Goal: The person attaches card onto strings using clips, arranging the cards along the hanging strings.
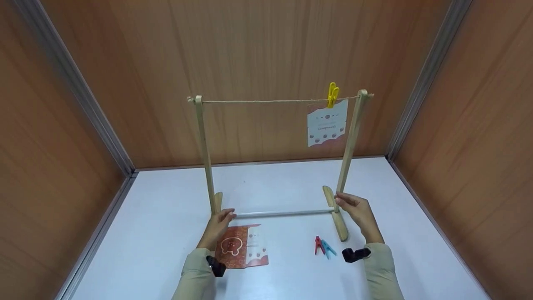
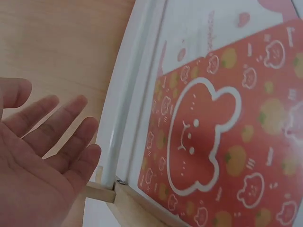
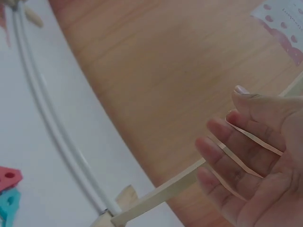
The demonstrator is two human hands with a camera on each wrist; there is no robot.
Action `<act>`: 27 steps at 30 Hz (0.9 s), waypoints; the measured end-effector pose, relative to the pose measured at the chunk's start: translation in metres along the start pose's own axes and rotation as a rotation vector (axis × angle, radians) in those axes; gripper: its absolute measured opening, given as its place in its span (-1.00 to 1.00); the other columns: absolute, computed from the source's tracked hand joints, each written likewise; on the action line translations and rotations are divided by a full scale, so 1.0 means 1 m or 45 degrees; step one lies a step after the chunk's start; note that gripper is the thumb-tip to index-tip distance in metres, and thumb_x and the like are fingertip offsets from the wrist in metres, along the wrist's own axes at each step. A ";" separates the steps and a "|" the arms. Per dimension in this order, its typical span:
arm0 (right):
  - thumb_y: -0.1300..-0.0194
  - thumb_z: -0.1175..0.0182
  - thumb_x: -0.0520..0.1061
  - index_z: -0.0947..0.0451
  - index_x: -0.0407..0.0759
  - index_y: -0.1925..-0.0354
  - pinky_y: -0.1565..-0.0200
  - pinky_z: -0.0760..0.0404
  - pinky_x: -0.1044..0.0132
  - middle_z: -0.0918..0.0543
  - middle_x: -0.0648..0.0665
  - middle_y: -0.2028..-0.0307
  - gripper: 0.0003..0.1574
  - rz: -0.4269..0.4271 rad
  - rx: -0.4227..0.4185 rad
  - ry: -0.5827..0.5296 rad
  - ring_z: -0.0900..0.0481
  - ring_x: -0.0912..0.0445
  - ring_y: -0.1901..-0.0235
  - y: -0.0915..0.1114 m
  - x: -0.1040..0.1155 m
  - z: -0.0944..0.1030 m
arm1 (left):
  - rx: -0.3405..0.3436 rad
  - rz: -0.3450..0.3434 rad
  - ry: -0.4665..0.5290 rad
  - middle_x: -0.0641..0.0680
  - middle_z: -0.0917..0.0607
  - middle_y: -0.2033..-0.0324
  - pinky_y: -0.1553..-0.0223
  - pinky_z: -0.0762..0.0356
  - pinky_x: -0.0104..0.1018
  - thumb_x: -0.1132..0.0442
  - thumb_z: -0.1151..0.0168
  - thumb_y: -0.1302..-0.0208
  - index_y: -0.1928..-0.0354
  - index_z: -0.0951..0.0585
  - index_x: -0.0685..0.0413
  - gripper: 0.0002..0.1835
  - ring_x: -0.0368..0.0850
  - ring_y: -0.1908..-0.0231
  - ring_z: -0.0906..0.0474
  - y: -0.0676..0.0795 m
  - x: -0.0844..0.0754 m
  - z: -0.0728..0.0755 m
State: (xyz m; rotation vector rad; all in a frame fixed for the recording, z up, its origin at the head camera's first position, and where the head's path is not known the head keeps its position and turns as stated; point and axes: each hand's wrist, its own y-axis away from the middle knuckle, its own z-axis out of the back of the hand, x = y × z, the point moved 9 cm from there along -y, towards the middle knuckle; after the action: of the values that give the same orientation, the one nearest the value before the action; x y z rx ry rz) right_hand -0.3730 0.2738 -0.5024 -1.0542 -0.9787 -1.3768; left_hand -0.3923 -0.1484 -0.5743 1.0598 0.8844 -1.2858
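Your fingers are loosely extended and spread, gripping nothing: your left hand (image 1: 217, 228) is at the base of the wooden rack's left post, your right hand (image 1: 359, 211) beside its right post; whether either touches, you cannot tell. The wooden rack (image 1: 352, 141) stands upright between your hands, a white rod (image 1: 283, 214) joining its feet. On its cord (image 1: 262, 101), near the right post, a yellow clothespin (image 1: 332, 96) holds a hanging card (image 1: 327, 125). In front of the rack's left end, a red bear card (image 1: 231, 255) overlaps a white card (image 1: 257, 246); before its right foot lie a red clothespin (image 1: 318, 246) and a blue clothespin (image 1: 328, 249), touching.
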 end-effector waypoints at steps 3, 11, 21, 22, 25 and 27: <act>-0.29 -0.24 0.06 -0.46 -0.26 -0.21 -0.30 -0.36 0.07 -0.58 -0.24 -0.15 -0.36 -0.010 -0.001 0.026 -0.49 -0.08 -0.20 0.003 -0.011 -0.001 | 0.016 -0.030 -0.090 0.27 -0.55 -0.17 -0.29 -0.27 0.14 0.11 0.04 -0.49 -0.25 -0.44 0.24 -0.56 0.24 -0.27 -0.36 0.002 0.006 0.001; -0.32 -0.23 0.00 -0.51 -0.33 -0.15 -0.11 -0.53 0.21 -0.66 -0.24 -0.03 -0.44 -0.056 0.062 0.104 -0.60 0.02 -0.03 0.010 -0.038 -0.010 | 0.026 -0.049 -0.251 0.25 -0.58 -0.12 -0.18 -0.43 0.08 0.18 -0.02 -0.44 -0.20 -0.50 0.20 -0.61 0.17 -0.16 -0.49 0.001 0.017 0.006; -0.28 -0.26 -0.06 -0.52 -0.35 -0.12 0.05 -0.59 0.15 -0.68 -0.28 0.04 -0.47 -0.118 0.143 0.173 -0.64 -0.04 0.06 0.023 -0.064 -0.023 | 0.088 -0.002 -0.327 0.24 -0.54 -0.17 -0.17 -0.40 0.15 0.27 -0.08 -0.38 -0.22 -0.50 0.09 -0.62 0.26 -0.22 -0.41 0.003 0.028 0.008; -0.27 -0.27 -0.06 -0.53 -0.34 -0.10 0.09 -0.60 0.17 -0.70 -0.24 0.08 -0.48 -0.140 0.137 0.196 -0.64 -0.01 0.10 0.024 -0.067 -0.024 | 0.092 -0.014 -0.342 0.25 -0.54 -0.16 -0.16 -0.42 0.14 0.28 -0.08 -0.38 -0.22 -0.50 0.11 -0.62 0.26 -0.21 -0.42 0.003 0.027 0.007; -0.23 -0.30 -0.07 -0.57 -0.33 -0.05 0.13 -0.61 0.14 -0.70 -0.17 0.15 -0.52 -0.196 0.135 0.256 -0.61 0.04 0.18 0.028 -0.076 -0.027 | 0.107 -0.048 -0.394 0.27 -0.55 -0.14 -0.15 -0.44 0.12 0.31 -0.10 -0.36 -0.21 -0.49 0.18 -0.61 0.24 -0.18 -0.46 0.003 0.027 0.005; -0.20 -0.32 -0.08 -0.60 -0.31 -0.01 0.14 -0.61 0.15 -0.70 -0.14 0.18 -0.54 -0.228 0.135 0.289 -0.59 0.06 0.21 0.031 -0.081 -0.029 | 0.120 -0.062 -0.425 0.27 -0.56 -0.12 -0.17 -0.43 0.11 0.33 -0.13 -0.35 -0.21 -0.48 0.22 -0.60 0.23 -0.16 -0.47 0.003 0.027 0.003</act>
State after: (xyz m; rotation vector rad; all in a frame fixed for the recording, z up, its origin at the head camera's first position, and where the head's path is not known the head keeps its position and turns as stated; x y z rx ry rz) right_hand -0.3430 0.2659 -0.5886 -0.7267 -0.9829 -1.5352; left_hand -0.3864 -0.1592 -0.5984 0.8658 0.6046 -1.5045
